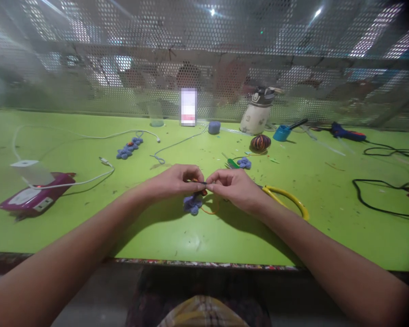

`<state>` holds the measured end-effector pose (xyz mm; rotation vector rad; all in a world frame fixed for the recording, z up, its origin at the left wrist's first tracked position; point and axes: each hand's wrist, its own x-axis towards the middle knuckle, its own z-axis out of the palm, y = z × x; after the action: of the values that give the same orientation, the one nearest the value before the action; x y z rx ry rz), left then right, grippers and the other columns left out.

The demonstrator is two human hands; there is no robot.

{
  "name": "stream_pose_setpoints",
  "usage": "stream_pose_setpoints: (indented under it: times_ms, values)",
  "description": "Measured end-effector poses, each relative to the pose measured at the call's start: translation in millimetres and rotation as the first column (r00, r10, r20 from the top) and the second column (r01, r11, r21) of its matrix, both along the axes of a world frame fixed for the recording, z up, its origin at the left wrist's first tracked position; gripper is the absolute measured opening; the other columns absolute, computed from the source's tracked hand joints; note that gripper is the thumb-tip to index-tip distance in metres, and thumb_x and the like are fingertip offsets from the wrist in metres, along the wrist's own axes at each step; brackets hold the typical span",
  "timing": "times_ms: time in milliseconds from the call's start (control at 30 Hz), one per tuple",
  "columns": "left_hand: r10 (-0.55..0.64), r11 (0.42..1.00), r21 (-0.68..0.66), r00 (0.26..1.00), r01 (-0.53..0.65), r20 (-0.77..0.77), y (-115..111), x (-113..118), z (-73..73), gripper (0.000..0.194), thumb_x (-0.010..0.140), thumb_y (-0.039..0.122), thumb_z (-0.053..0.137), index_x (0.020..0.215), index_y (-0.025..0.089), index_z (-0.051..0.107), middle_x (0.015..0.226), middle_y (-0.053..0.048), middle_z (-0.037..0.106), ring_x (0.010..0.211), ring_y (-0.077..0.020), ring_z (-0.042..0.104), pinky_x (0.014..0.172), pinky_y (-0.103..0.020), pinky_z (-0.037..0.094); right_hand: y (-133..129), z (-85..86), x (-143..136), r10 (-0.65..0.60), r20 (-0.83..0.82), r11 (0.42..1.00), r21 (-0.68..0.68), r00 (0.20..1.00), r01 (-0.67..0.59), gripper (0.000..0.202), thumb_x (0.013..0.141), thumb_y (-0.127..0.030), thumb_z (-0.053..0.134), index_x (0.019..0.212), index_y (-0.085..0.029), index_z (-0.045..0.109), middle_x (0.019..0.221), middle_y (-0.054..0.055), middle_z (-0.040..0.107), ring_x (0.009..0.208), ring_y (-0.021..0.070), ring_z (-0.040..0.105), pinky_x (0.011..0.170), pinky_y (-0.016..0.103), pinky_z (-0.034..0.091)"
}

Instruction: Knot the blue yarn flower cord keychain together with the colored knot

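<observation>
My left hand (182,182) and my right hand (232,187) meet over the table, fingertips almost touching. Both are closed in a pinch on a small dark and orange-red piece of yarn work (202,192); its exact shape is mostly hidden by the fingers. Just below my left fingertips is a purple crocheted flower (192,205). An orange yarn strand (209,212) loops from beside it toward my right hand. Yellow-handled scissors (289,200) lie partly under my right wrist. Beyond my right hand are another purple flower (244,163) and a green-handled tool (232,164).
The green table (150,236) also bears joined purple flowers (129,148), a purple yarn ball (214,127), a multicoloured yarn ball (261,143), a blue cup (281,133), a bottle (257,113), a glue gun (347,132), and a power strip (37,195) with white cables. A perforated metal screen (122,81) stands behind.
</observation>
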<state>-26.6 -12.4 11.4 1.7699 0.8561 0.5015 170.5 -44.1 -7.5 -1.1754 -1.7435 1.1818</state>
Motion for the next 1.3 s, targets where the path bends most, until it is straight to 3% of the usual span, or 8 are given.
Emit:
stream_pose_setpoints:
  times_ms: [267,500,733,933,1067,1233,1300]
  values:
    - [-0.002,0.985,-0.169,0.996,0.018,0.089,-2,-2,-9.2,0.019,0.080,0.032,0.068,0.084,0.014,0.063,0.076,-0.002,0.063,0.069,-0.0115,0.055,0.066,-0.028,0.041,-1,2.7,1,0.010,0.019,0.999,-0.054,1.000,-0.009,0.016,0.076,-0.030,0.067,0.077,-0.014,0.064,0.049,-0.008,0.034,0.045,0.0055,0.028,0.044,0.023,0.019]
    - [0.012,0.966,-0.257,0.987,0.030,0.161,-2,-5,-16.6,0.020,0.081,0.034,0.068,0.088,0.016,0.063,0.081,-0.005,0.066,0.073,-0.0142,0.059,0.068,-0.029,0.044,6,7.2,9,-0.028,-0.090,0.992,-0.125,0.996,0.017,0.021,0.079,-0.028,0.063,0.093,-0.013,0.063,0.052,-0.006,0.048,0.046,0.0071,0.039,0.044,0.021,0.030]
    - [0.009,0.939,-0.334,0.967,0.079,0.254,-5,-3,-19.6,0.014,0.081,0.027,0.069,0.088,0.015,0.064,0.085,-0.006,0.066,0.076,-0.0148,0.061,0.075,-0.029,0.046,2,14.4,7,0.081,-0.020,0.997,0.018,0.997,-0.081,0.023,0.078,-0.016,0.057,0.100,-0.013,0.063,0.063,-0.001,0.060,0.057,0.0104,0.054,0.055,0.024,0.043]
    - [0.011,0.912,-0.396,0.957,0.110,0.290,-7,-2,-21.0,0.012,0.083,0.025,0.066,0.091,0.016,0.063,0.087,-0.006,0.064,0.079,-0.0161,0.062,0.079,-0.033,0.048,0,20.0,10,-0.006,0.246,0.957,0.283,0.969,-0.066,0.023,0.079,-0.012,0.057,0.099,-0.013,0.068,0.072,0.002,0.068,0.070,0.0139,0.060,0.073,0.029,0.046]
    - [0.015,0.919,-0.383,0.959,0.100,0.285,-9,-2,-18.5,0.010,0.082,0.022,0.066,0.089,0.016,0.064,0.094,-0.007,0.066,0.085,-0.0167,0.062,0.083,-0.033,0.048,-1,17.2,9,0.040,0.249,0.945,0.306,0.968,-0.118,0.021,0.084,-0.020,0.056,0.101,-0.014,0.067,0.076,0.003,0.069,0.072,0.0141,0.060,0.072,0.028,0.045]
    - [-0.007,0.885,-0.448,0.963,0.131,0.268,-13,-1,-19.4,0.013,0.082,0.025,0.067,0.090,0.015,0.066,0.087,-0.010,0.068,0.080,-0.0212,0.066,0.077,-0.036,0.051,-2,10.3,3,0.020,0.290,0.936,0.332,0.957,-0.121,0.027,0.082,-0.011,0.053,0.104,-0.015,0.066,0.070,0.001,0.064,0.063,0.0117,0.053,0.063,0.025,0.042]
    - [0.038,0.865,-0.490,0.957,0.112,0.287,-13,-1,-21.0,0.012,0.079,0.023,0.069,0.087,0.015,0.066,0.082,-0.010,0.068,0.077,-0.0206,0.066,0.074,-0.035,0.051,0,8.0,-1,0.012,0.290,0.948,0.301,0.957,-0.104,0.026,0.083,-0.011,0.052,0.104,-0.014,0.066,0.069,0.000,0.061,0.062,0.0112,0.051,0.062,0.025,0.041]
